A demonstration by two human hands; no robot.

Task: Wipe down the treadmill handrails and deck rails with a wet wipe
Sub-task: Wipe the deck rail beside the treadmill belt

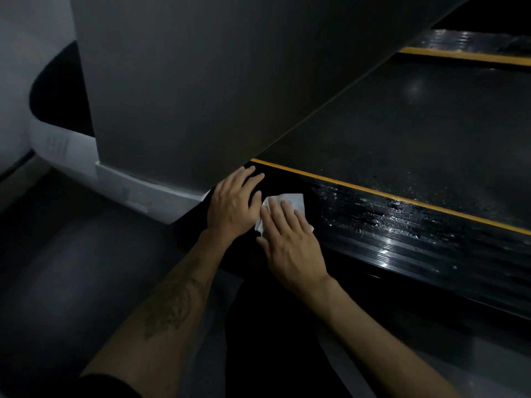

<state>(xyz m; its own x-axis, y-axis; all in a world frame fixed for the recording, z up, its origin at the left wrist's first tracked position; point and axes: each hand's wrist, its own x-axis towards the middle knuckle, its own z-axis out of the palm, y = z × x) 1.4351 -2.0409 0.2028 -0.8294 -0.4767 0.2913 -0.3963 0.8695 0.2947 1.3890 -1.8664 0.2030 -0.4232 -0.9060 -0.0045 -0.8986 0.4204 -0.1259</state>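
Both forearms were bare. The left forearm (169, 305) bore a dark tattoo on its upper surface. A black fabric sleeve edge (109, 387) covered the left upper arm.

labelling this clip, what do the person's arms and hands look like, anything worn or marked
Both hands, left hand and right hand, are bare: no gloves, rings or watch visible. Forearms are bare too. The left forearm carries a dark tattoo. A dark sleeve edge shows near the left elbow.
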